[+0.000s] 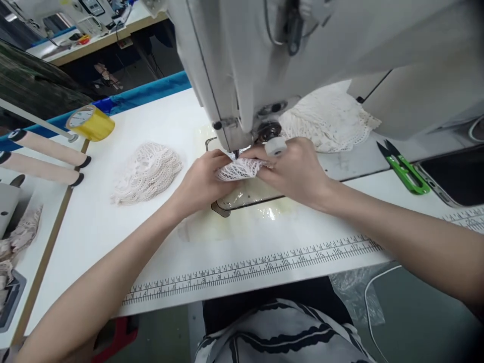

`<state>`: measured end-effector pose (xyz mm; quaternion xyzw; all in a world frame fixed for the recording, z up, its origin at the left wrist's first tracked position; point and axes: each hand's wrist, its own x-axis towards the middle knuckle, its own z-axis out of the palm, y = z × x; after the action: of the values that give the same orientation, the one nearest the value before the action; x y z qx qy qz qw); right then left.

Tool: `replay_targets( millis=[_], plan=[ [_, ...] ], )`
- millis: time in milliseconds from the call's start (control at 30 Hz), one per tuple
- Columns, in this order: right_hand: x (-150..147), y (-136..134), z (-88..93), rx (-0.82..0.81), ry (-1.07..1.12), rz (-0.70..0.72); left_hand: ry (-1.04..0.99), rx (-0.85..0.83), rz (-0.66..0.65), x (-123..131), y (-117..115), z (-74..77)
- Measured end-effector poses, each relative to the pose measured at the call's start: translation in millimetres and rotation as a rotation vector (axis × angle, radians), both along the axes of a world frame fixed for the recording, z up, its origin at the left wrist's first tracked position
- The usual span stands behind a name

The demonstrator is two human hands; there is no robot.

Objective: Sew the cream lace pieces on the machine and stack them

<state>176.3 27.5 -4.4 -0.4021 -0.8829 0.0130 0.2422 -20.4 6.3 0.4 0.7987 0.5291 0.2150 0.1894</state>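
Both my hands hold a small piece of white lace (240, 169) right under the needle of a white sewing machine (242, 65). My left hand (202, 181) pinches its left end, fingers curled. My right hand (297, 171) grips the right end, with a white taped thimble-like band on one finger. The lace rests on the metal needle plate (242, 199).
A pile of cream lace pieces (145, 171) lies to the left, another heap (328, 121) behind the machine. Green thread snips (404, 169) lie at the right. A yellow tape roll (91, 122) and two thread cones (45, 156) sit far left. A printed ruler (249, 267) runs along the table's front.
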Motion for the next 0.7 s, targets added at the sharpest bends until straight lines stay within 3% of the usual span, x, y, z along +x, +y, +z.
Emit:
replay_targets(
  millis=[100,333,467,567,700],
  plan=[
    [-4,-1,4.1,-0.022,0.018,-0.082,-0.009,0.049,0.015,2,4,-0.3],
    [-4,-1,5.9,-0.016,0.058,-0.085,0.085,0.027,-0.118,-1,5,14.1],
    [-4,-1,5.0,-0.004,0.051,-0.087,0.126,0.149,-0.076,0,7,4.2],
    [0,-3,4.5,0.002,0.058,-0.034,0.222,0.316,-0.061,0,4,-5.1],
    [11,-13,3.4,-0.046,0.031,0.132,0.373,0.464,-0.186,0,-15,-7.5]
  ],
)
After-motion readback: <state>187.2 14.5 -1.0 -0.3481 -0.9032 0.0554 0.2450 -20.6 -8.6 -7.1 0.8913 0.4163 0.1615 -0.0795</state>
